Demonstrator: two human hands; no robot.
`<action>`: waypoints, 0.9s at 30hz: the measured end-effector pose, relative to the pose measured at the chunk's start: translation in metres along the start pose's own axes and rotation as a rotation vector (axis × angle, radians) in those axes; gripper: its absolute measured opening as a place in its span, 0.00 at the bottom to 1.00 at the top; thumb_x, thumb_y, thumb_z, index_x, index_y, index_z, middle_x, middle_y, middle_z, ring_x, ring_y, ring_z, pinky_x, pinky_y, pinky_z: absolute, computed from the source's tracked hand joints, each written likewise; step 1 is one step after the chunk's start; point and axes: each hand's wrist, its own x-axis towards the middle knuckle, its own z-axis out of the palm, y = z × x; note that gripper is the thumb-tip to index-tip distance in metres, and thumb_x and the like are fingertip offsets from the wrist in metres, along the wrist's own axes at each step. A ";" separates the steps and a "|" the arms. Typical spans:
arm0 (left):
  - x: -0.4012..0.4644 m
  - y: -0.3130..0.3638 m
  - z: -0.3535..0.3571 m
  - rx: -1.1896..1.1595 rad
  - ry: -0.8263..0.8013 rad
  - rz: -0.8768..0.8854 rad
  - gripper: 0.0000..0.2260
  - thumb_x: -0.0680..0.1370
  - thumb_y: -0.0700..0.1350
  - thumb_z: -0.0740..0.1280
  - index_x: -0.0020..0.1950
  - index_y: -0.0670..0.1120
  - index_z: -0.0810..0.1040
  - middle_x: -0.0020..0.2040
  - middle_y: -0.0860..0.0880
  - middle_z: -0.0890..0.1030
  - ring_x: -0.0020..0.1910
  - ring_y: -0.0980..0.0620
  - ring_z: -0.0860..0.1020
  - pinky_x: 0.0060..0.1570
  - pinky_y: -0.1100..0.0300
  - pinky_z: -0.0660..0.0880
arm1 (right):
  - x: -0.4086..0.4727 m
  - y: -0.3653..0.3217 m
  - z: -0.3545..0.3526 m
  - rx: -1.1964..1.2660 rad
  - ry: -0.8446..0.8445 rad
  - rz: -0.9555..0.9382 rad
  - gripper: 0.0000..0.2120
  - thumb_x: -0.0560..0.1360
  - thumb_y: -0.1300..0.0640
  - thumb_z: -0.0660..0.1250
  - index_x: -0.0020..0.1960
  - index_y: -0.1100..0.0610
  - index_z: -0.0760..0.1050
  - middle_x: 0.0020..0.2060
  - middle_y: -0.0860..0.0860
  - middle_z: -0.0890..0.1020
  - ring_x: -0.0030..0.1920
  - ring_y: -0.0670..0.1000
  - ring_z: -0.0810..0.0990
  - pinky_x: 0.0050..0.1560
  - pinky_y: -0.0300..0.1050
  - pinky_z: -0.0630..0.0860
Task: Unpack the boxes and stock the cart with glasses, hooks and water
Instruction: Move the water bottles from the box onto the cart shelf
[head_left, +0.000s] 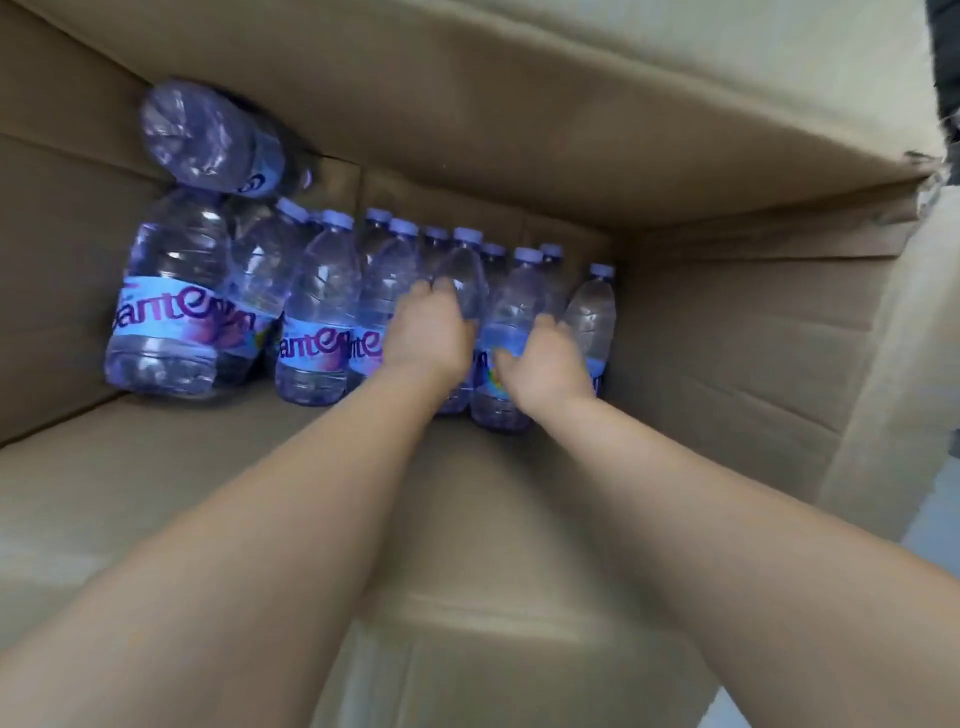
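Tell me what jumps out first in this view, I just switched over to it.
Two bare arms reach deep into a big cardboard box, the left hand and right hand each gripping a water bottle. A cluster of purple-capped bottles stands at the far end of the box. One bottle lies tipped on top of the others in the far left corner.

Only readable stuff you've got here is the bottle labels: the big leaning bottle at the left shows purple script, something like "ante" with the start cut off. The bottle next to it reads "ante" too, and the one by your left hand just shows "te". Cardboard's blank as far as you can see
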 end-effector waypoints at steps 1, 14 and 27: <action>0.014 -0.002 0.007 0.019 0.009 0.007 0.19 0.79 0.46 0.63 0.66 0.38 0.66 0.65 0.38 0.67 0.65 0.38 0.66 0.61 0.49 0.66 | 0.013 0.002 0.008 0.034 -0.002 0.044 0.25 0.75 0.52 0.66 0.65 0.63 0.63 0.65 0.61 0.67 0.65 0.62 0.68 0.61 0.49 0.68; 0.046 0.017 0.042 0.058 0.123 -0.112 0.34 0.70 0.53 0.73 0.67 0.40 0.59 0.66 0.40 0.68 0.66 0.41 0.67 0.59 0.50 0.66 | 0.051 0.025 0.035 0.295 0.020 0.171 0.36 0.66 0.53 0.76 0.63 0.59 0.58 0.61 0.57 0.66 0.58 0.60 0.74 0.50 0.49 0.74; -0.117 0.029 -0.055 -0.521 0.300 -0.047 0.27 0.65 0.45 0.77 0.60 0.43 0.70 0.51 0.48 0.66 0.48 0.52 0.69 0.38 0.68 0.59 | -0.093 0.009 -0.061 0.363 0.234 -0.088 0.41 0.60 0.53 0.77 0.68 0.57 0.62 0.61 0.53 0.67 0.60 0.57 0.73 0.56 0.51 0.74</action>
